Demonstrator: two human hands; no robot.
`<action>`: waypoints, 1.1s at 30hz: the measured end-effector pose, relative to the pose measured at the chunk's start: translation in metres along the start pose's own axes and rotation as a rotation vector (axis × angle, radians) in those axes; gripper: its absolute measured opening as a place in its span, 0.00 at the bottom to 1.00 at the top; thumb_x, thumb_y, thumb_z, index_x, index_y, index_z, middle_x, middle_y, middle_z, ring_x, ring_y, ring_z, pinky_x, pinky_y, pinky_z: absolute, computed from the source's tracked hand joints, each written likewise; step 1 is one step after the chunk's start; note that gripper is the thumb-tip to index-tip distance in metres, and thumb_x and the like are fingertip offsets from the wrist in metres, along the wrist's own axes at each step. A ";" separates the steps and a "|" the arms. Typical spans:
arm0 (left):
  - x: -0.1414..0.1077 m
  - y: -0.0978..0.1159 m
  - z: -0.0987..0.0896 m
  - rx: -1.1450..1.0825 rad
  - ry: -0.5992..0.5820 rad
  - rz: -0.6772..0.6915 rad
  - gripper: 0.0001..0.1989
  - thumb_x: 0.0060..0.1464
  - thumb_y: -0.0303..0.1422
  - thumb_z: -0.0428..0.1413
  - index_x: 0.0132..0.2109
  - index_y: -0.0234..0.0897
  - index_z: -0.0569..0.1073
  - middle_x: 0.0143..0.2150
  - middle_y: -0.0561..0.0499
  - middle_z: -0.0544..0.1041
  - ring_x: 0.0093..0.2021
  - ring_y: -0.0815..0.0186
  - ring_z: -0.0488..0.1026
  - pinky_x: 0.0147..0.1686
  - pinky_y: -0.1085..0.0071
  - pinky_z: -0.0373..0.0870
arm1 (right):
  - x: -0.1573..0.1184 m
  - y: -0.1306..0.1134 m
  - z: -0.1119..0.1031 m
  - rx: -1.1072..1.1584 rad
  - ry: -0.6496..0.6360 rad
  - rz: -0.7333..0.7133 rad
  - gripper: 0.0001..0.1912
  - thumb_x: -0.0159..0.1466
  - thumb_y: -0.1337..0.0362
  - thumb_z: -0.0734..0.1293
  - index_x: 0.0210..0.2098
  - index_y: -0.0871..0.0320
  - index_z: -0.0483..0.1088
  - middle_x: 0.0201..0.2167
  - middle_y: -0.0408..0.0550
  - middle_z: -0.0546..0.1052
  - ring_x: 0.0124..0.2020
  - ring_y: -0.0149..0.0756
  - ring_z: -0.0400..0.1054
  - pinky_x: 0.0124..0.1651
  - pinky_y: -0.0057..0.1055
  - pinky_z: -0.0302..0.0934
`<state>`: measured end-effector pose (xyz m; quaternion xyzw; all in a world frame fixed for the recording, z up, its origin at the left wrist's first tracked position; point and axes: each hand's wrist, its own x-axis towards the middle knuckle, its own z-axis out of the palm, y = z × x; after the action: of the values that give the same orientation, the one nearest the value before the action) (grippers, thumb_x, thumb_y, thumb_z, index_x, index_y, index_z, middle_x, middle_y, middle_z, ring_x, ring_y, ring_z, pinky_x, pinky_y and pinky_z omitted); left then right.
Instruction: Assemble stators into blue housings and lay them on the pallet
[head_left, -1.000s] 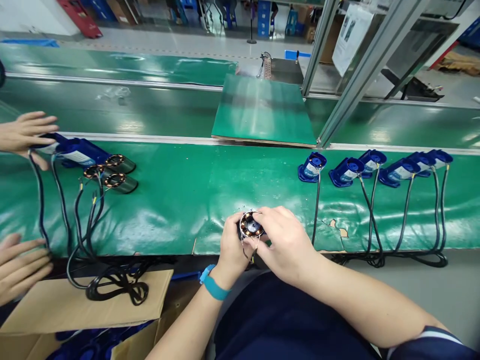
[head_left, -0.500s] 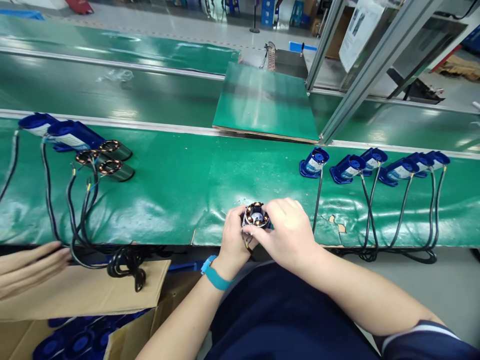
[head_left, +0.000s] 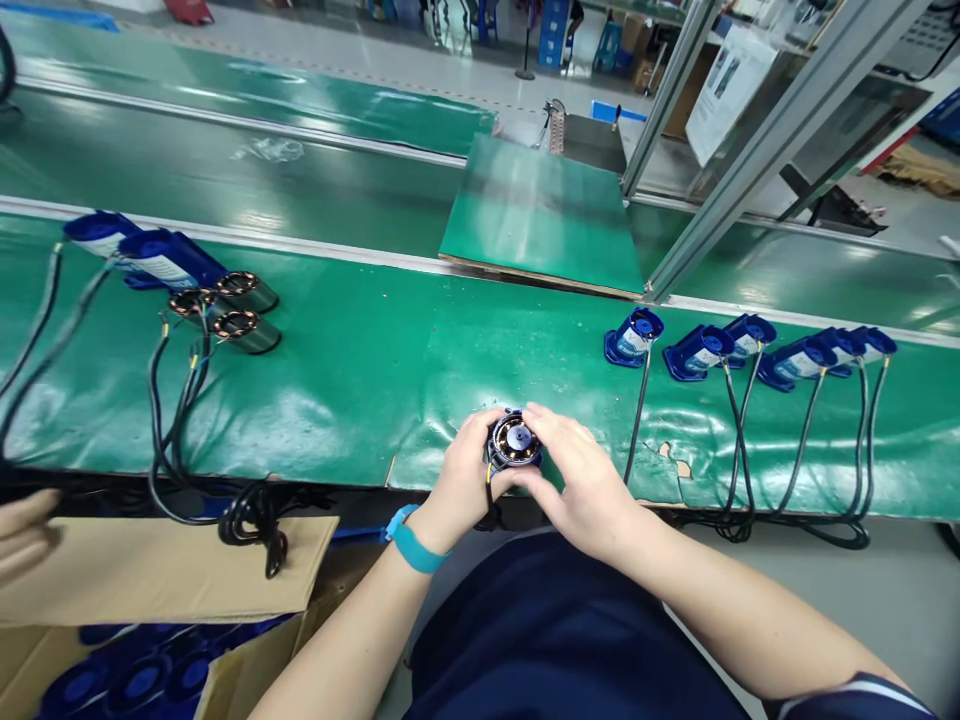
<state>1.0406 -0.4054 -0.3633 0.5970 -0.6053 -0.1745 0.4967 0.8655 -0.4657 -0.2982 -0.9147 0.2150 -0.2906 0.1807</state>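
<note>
Right hand (head_left: 583, 482) around copper-ringed motor (head_left: 518, 440)

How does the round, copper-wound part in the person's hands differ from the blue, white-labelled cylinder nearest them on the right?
The copper-wound part is held between the left hand and right hand; the blue cylinder rests untouched on the glossy green tabletop. The copper-wound part shows mainly its coil-ringed end; the blue cylinder shows its labelled side too. Both have round ends, and a dark cord runs down by each.
</note>
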 end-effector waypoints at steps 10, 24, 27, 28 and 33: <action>-0.100 0.040 -0.005 0.117 0.202 -0.160 0.14 0.64 0.33 0.54 0.55 0.39 0.72 0.55 0.42 0.76 0.56 0.56 0.75 0.55 0.54 0.74 | -0.002 0.012 0.038 -0.021 0.014 0.114 0.27 0.65 0.62 0.70 0.60 0.61 0.63 0.56 0.64 0.71 0.56 0.52 0.68 0.56 0.52 0.68; -0.049 0.118 -0.040 -0.511 -0.113 -0.489 0.17 0.66 0.43 0.51 0.51 0.36 0.73 0.28 0.53 0.72 0.22 0.70 0.70 0.22 0.73 0.70 | 0.012 -0.003 0.036 -0.030 0.033 0.123 0.21 0.63 0.59 0.70 0.52 0.62 0.67 0.47 0.59 0.75 0.47 0.48 0.69 0.49 0.46 0.68; -0.050 0.098 -0.044 -0.464 -0.138 -0.499 0.20 0.66 0.46 0.49 0.43 0.34 0.77 0.35 0.45 0.78 0.31 0.63 0.78 0.29 0.66 0.79 | 0.013 -0.008 0.023 -0.057 0.064 0.142 0.19 0.65 0.55 0.70 0.50 0.61 0.70 0.50 0.60 0.74 0.48 0.48 0.69 0.51 0.45 0.66; -0.051 0.087 -0.042 -0.429 -0.073 -0.508 0.22 0.66 0.47 0.48 0.41 0.34 0.77 0.37 0.43 0.79 0.34 0.60 0.79 0.31 0.63 0.81 | 0.013 -0.009 0.019 -0.074 0.069 0.138 0.18 0.65 0.55 0.69 0.49 0.61 0.72 0.51 0.60 0.74 0.48 0.47 0.69 0.50 0.45 0.66; -0.035 0.043 -0.021 -0.062 0.208 -0.327 0.32 0.53 0.42 0.63 0.62 0.38 0.66 0.57 0.38 0.74 0.53 0.55 0.77 0.50 0.56 0.78 | 0.014 -0.013 0.011 -0.201 0.108 -0.005 0.10 0.67 0.64 0.66 0.44 0.61 0.75 0.59 0.64 0.70 0.56 0.51 0.67 0.51 0.46 0.64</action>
<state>1.0266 -0.3563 -0.3328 0.6867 -0.4399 -0.2090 0.5397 0.8861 -0.4590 -0.2939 -0.9117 0.2503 -0.3170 0.0756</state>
